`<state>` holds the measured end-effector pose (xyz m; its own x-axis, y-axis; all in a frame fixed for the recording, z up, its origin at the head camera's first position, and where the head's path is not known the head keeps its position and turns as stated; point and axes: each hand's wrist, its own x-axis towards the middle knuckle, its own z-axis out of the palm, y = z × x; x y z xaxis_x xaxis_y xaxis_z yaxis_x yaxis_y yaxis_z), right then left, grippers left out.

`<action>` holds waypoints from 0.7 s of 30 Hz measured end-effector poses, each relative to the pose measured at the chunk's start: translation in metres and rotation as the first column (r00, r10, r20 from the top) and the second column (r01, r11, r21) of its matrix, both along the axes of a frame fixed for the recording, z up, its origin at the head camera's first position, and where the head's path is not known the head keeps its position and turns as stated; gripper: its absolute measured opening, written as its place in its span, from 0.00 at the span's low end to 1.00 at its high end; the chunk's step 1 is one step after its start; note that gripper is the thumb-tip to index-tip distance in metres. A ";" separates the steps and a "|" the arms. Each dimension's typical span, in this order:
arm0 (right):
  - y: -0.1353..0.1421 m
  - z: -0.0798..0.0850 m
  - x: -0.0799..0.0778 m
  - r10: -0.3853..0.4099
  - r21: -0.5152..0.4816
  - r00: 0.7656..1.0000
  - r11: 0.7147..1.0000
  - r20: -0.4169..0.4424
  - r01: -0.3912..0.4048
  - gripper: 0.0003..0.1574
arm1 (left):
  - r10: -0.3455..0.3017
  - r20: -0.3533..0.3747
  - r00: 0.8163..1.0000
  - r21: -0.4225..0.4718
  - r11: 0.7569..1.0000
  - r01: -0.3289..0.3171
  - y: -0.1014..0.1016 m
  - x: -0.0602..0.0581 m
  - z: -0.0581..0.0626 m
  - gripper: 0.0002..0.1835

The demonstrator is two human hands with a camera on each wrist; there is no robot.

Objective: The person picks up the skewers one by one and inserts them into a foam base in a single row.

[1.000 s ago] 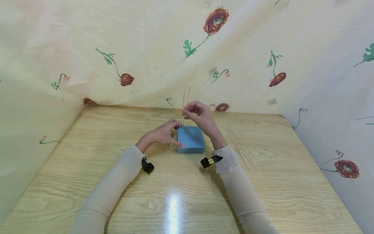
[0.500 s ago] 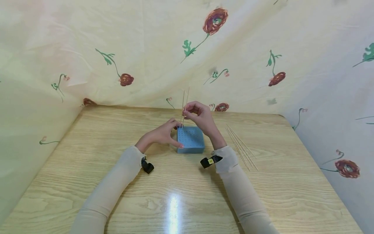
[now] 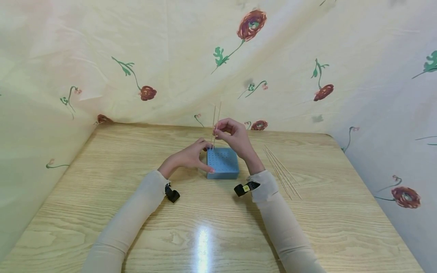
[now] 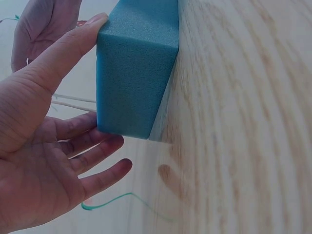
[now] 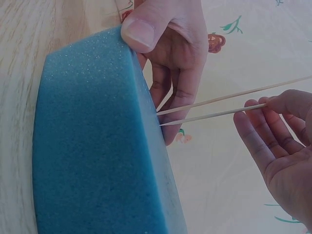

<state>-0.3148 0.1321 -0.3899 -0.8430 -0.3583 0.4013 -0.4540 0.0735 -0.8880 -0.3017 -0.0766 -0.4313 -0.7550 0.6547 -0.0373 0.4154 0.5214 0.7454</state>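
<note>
A blue foam block [image 3: 223,163] with rows of small holes in its top sits on the table. My left hand [image 3: 189,156] spans its left side, thumb on the near top edge and fingers at the far corner. Above the far left corner, my right hand [image 3: 236,138] pinches a thin wooden skewer [image 5: 209,116] between thumb and fingers. In the right wrist view its pointed tip meets the block's holed face. Close beside it, a second skewer [image 5: 219,98] stands upright in the block, held by no fingers.
Several loose skewers [image 3: 284,173] lie fanned out on the wooden table [image 3: 205,212], right of the right forearm. A flower-patterned cloth [image 3: 191,57] hangs behind the table and along its sides. Each wrist carries a black camera.
The pinched skewer has tilted very slightly to the left and sits a touch lower. Both hands and the block stay almost where they were.
</note>
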 end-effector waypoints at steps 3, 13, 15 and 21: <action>0.000 0.000 0.000 -0.002 0.005 1.000 1.000 0.004 0.002 0.09 | -0.001 0.001 1.000 0.000 1.000 0.001 0.000 -0.001 -0.001 0.46; -0.001 0.000 -0.001 0.001 0.015 1.000 1.000 0.006 -0.001 0.10 | 0.008 0.004 1.000 -0.004 1.000 -0.008 -0.001 -0.002 -0.001 0.46; -0.001 0.001 -0.001 0.004 0.017 1.000 1.000 0.006 -0.004 0.10 | 0.008 0.006 1.000 -0.001 1.000 -0.008 -0.001 -0.002 -0.001 0.45; -0.001 0.000 -0.002 0.007 0.030 1.000 1.000 0.004 -0.007 0.09 | 0.004 0.018 1.000 0.008 1.000 -0.004 0.000 -0.002 0.000 0.45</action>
